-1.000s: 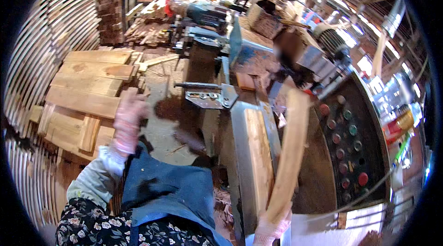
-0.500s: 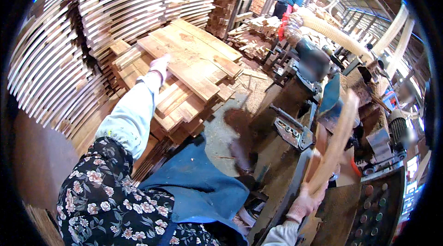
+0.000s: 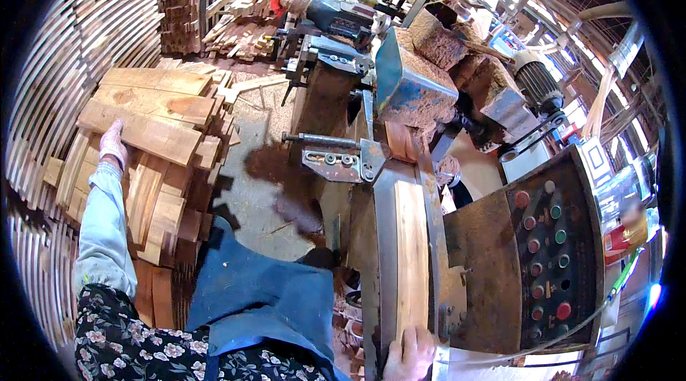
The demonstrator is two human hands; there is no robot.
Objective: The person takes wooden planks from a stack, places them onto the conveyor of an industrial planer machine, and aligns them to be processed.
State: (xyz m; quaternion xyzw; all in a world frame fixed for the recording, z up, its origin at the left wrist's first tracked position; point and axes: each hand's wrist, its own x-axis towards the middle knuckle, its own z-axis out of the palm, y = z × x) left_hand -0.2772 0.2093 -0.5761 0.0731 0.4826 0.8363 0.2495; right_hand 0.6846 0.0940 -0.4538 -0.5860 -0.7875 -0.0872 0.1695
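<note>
A long pale wooden board (image 3: 411, 259) lies lengthwise in the metal channel of a woodworking machine (image 3: 376, 238). My right hand (image 3: 411, 354) is at its near end, bare fingers curled over the wood. Ahead of it, a darker wood piece (image 3: 401, 141) sits in the channel by the machine's head. Out to the left, my left hand (image 3: 112, 144), which looks gloved, grips the near edge of a wide plank (image 3: 146, 131) on top of a stack; its fingers are partly hidden.
On the right stands a control panel (image 3: 547, 259) with red and green buttons. A blue sawdust-covered hood (image 3: 411, 81) and a motor (image 3: 537, 79) rise beyond the channel. A metal clamp bar (image 3: 332, 156) juts left. Tall slatted wood stacks (image 3: 121, 16) line the left side.
The view has swung right. The board in my right hand, raised and tilted before, now lies flat in the machine channel. My left hand stays by the plank stack.
</note>
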